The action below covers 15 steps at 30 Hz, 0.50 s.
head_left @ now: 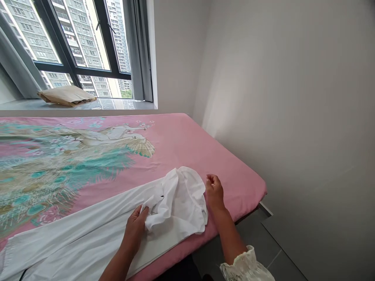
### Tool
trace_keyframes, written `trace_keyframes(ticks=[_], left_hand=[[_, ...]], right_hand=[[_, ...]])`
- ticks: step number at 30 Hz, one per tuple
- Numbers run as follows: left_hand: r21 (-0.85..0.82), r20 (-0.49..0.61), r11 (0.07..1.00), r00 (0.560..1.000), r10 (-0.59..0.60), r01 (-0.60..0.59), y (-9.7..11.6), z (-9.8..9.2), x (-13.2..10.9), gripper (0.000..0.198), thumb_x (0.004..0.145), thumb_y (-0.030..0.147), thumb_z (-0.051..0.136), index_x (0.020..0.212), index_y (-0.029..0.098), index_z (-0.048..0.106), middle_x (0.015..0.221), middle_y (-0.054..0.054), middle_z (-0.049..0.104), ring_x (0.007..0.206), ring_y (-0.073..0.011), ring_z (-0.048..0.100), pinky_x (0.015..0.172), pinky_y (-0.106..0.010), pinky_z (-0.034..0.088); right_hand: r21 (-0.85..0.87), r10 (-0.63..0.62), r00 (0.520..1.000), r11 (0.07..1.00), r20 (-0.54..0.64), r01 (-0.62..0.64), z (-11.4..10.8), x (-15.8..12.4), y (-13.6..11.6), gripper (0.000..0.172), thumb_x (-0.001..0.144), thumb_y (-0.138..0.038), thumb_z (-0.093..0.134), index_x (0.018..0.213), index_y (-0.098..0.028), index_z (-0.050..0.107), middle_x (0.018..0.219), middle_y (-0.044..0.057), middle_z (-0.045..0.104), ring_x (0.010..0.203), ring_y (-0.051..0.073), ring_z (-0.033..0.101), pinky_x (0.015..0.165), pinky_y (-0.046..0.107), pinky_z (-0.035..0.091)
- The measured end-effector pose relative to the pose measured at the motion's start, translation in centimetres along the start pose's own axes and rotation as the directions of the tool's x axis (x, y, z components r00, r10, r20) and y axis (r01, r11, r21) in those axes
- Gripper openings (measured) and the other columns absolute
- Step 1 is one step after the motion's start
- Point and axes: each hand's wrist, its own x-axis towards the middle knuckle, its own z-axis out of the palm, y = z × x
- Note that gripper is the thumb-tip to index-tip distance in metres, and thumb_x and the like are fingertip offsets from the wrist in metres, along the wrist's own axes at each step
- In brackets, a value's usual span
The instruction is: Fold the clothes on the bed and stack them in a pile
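A long white garment [96, 230], perhaps trousers, lies over the near part of the bed, its narrower lengths stretching to the left. Its right end is bunched up in loose folds. My left hand [136, 228] pinches a fold of it between thumb and fingers. Just beside the garment's right edge is my right hand [215, 192], its fingers curled in. Whether anything is inside those fingers is hidden. A frilled, light sleeve [247, 267] covers my right forearm.
The bed has a pink sheet [181, 140] with a bird and feather print. Beyond it, a brown package [67, 95] lies on the window sill [117, 104] between grey curtains. A bare wall [293, 117] rises at the right, with grey floor tiles [258, 234] below.
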Motion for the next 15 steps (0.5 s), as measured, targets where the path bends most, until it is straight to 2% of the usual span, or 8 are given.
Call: trace_keyframes(ticks=[2, 4, 5, 6, 8, 10, 13, 15], left_hand=[[0.002, 0.009, 1.000, 1.000, 0.008, -0.008, 0.2, 0.1, -0.1, 0.047, 0.066, 0.043, 0.068, 0.105, 0.018, 0.062, 0.072, 0.001, 0.067, 0.054, -0.0117, 0.054, 0.048, -0.021, 0.041], [-0.002, 0.000, 0.999, 0.999, 0.032, -0.032, 0.4, 0.1, -0.2, 0.048, 0.066, 0.043, 0.069, 0.105, 0.016, 0.063, 0.074, -0.001, 0.068, 0.055, -0.0128, 0.055, 0.048, -0.022, 0.043], [-0.006, -0.023, 0.998, 0.998, 0.062, -0.063, 0.5, 0.1, -0.4, 0.049, 0.066, 0.043, 0.069, 0.105, 0.015, 0.063, 0.076, -0.003, 0.069, 0.058, -0.0146, 0.058, 0.050, -0.023, 0.044], [-0.010, -0.055, 0.994, 0.993, 0.106, -0.107, 0.6, 0.0, -0.7, 0.049, 0.066, 0.043, 0.068, 0.106, 0.014, 0.063, 0.081, -0.005, 0.070, 0.064, -0.0173, 0.062, 0.053, -0.024, 0.047], [-0.016, -0.132, 0.976, 0.968, 0.214, -0.218, 0.6, -0.1, -1.6, 0.049, 0.070, 0.045, 0.064, 0.109, 0.015, 0.062, 0.100, -0.008, 0.070, 0.088, -0.0232, 0.065, 0.069, -0.028, 0.052], [0.013, -0.179, 0.941, 0.925, 0.336, -0.339, 0.3, -0.3, -3.1, 0.044, 0.074, 0.045, 0.062, 0.110, 0.020, 0.063, 0.121, -0.006, 0.063, 0.114, -0.0246, 0.056, 0.091, -0.030, 0.048], [0.164, -0.132, 0.837, 0.830, 0.543, -0.522, -0.6, -0.6, -5.6, 0.032, 0.076, 0.043, 0.062, 0.103, 0.025, 0.066, 0.132, -0.002, 0.056, 0.129, -0.0235, 0.044, 0.109, -0.033, 0.035], [0.238, -0.102, 0.769, 0.772, 0.627, -0.593, -1.1, -0.7, -7.1, 0.026, 0.078, 0.042, 0.061, 0.098, 0.025, 0.066, 0.131, -0.003, 0.057, 0.129, -0.0245, 0.045, 0.108, -0.036, 0.036]], right_hand=[[-0.002, -0.110, 0.963, 0.993, 0.248, 0.114, 0.8, -0.9, -1.7, 0.029, 0.082, -0.035, 0.043, 0.101, -0.022, 0.062, 0.104, 0.004, 0.065, 0.092, 0.016, 0.059, 0.082, 0.027, 0.046], [-0.059, -0.117, 0.832, 0.982, 0.542, 0.177, 1.9, -1.6, -2.7, 0.028, 0.084, -0.031, 0.044, 0.103, -0.024, 0.063, 0.103, 0.003, 0.066, 0.089, 0.015, 0.061, 0.079, 0.026, 0.047], [-0.110, -0.076, 0.776, 0.977, 0.627, 0.185, 2.6, -1.9, -2.8, 0.030, 0.085, -0.030, 0.042, 0.106, -0.023, 0.062, 0.104, 0.003, 0.066, 0.087, 0.015, 0.062, 0.078, 0.026, 0.048], [-0.168, -0.023, 0.751, 0.970, 0.660, 0.177, 3.3, -2.1, -2.8, 0.031, 0.086, -0.029, 0.040, 0.109, -0.022, 0.060, 0.104, 0.004, 0.067, 0.084, 0.014, 0.062, 0.076, 0.027, 0.049], [-0.251, 0.042, 0.755, 0.954, 0.654, 0.164, 4.6, -2.2, -2.4, 0.036, 0.088, -0.024, 0.032, 0.112, -0.019, 0.058, 0.102, 0.007, 0.067, 0.076, 0.014, 0.063, 0.071, 0.029, 0.050], [-0.280, 0.044, 0.743, 0.940, 0.667, 0.196, 5.5, -2.3, -2.0, 0.037, 0.086, -0.018, 0.030, 0.109, -0.017, 0.059, 0.100, 0.008, 0.067, 0.076, 0.016, 0.063, 0.072, 0.030, 0.049], [-0.270, -0.014, 0.682, 0.912, 0.731, 0.308, 6.1, -2.9, -2.2, 0.030, 0.079, -0.015, 0.043, 0.100, -0.017, 0.064, 0.110, 0.009, 0.065, 0.103, 0.021, 0.058, 0.090, 0.034, 0.044], [-0.232, -0.075, 0.597, 0.877, 0.799, 0.421, 6.3, -3.7, -2.7, 0.032, 0.073, -0.015, 0.052, 0.102, -0.018, 0.064, 0.121, 0.010, 0.061, 0.120, 0.024, 0.048, 0.102, 0.037, 0.034]])
